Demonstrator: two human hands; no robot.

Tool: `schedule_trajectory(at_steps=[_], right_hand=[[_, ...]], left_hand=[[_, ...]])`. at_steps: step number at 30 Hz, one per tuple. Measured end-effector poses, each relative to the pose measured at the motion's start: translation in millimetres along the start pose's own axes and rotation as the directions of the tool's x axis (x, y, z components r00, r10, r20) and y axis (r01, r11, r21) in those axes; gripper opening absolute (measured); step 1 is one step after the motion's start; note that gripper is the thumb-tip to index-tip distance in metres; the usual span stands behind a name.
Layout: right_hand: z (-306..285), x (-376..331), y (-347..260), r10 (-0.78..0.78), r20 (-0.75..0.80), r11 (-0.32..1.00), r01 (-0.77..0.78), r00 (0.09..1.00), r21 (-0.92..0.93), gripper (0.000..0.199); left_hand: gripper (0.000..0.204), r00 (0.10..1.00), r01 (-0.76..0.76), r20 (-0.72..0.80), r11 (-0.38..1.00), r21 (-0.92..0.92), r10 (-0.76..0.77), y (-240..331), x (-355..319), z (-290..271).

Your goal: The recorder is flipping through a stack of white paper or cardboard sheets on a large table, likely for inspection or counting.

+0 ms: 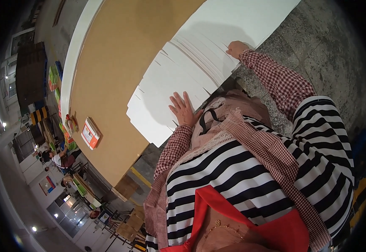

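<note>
My left hand (183, 110) lies flat with its fingers spread on white slotted cardboard sheets (153, 90), close to their near edge. Farther right, my right hand (236, 49) is curled over the same white board, beside a narrow slit; whether its fingers pinch a sheet is hidden. Between the hands, several layered sheet edges (197, 63) run across in a fanned band. Short slits and notches cut into the sheets. Beyond the band, another white stretch of board (250, 21) reaches to the upper right.
The sheets rest on a wide brown board surface (115, 63) with a pale curved far edge. A white and orange box (91, 133) and a small red-capped bottle (71, 124) stand at its left. Grey floor (309, 46) shows at right. People and pallets appear at far left.
</note>
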State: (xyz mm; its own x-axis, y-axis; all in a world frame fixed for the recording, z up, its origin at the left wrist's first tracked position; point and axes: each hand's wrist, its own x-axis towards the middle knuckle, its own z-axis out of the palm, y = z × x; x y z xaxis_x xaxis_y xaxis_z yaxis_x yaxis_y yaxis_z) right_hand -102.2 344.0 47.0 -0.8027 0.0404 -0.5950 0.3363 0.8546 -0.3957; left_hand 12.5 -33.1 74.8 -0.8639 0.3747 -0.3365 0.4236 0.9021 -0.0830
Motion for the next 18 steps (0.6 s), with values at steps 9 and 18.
schedule_trajectory(at_steps=[9,18], right_hand=[[6.1,-40.7,8.2,0.087,-0.328,0.919,0.051,0.941,0.391,0.021],[12.5,-41.3,13.6,0.170,-0.099,0.807,-0.081,0.980,0.584,0.032]], left_hand=[[0.131,1.000,-0.007,-0.022,1.000,0.002,0.007,-4.3,2.0,10.6],[0.131,1.000,0.000,-0.027,1.000,0.002,0.000,-1.2,0.3,7.0]])
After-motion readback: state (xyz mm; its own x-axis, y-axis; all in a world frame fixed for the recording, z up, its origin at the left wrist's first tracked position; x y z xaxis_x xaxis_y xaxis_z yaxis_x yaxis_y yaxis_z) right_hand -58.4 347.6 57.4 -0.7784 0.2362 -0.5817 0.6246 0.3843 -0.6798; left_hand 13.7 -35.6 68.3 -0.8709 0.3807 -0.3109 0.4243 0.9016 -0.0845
